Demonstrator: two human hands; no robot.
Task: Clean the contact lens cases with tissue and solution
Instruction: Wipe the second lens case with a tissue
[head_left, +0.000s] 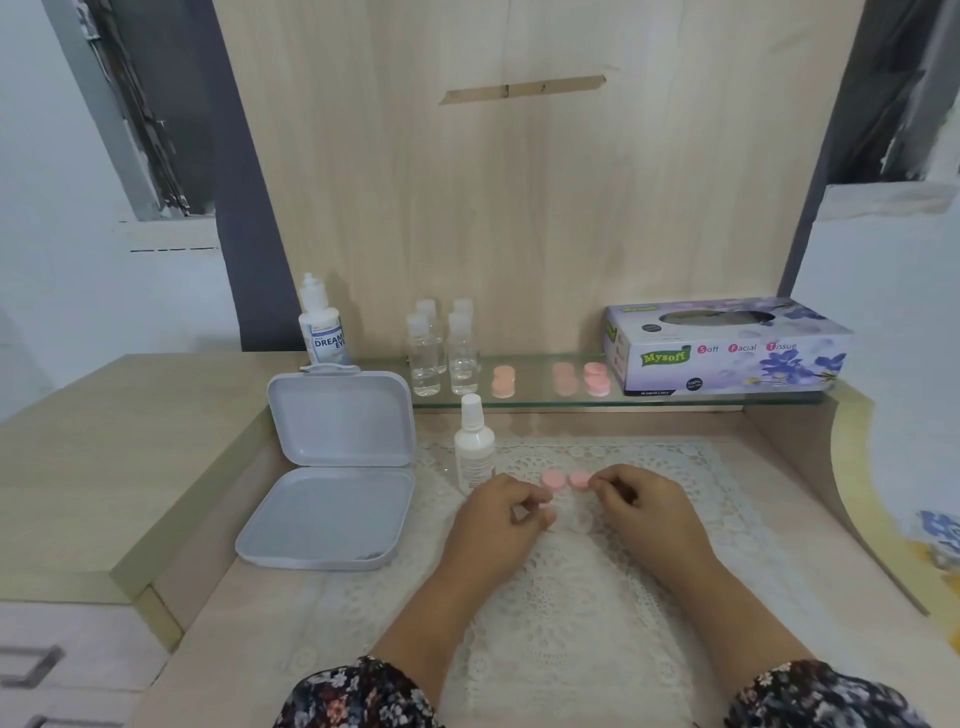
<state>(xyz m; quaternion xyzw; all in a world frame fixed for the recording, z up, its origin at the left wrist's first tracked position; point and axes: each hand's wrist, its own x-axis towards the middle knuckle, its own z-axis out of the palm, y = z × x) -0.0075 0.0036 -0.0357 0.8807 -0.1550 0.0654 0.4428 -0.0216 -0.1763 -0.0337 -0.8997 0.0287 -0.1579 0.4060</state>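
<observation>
Two hands rest on a lace mat (597, 571) on the desk (208, 623), just in front of a white spray bottle (474, 441). The left hand (498, 525) has curled fingers blurring over a clear lens case (579, 522) that is hard to make out. The right hand (644, 512) pinches one of two pink caps (579, 480); a tissue box (727, 345) sits on the glass shelf (545, 397) behind the bottle.

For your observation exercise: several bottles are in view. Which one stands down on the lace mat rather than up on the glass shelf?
The white spray bottle, standing alone just beyond the left hand.
</observation>
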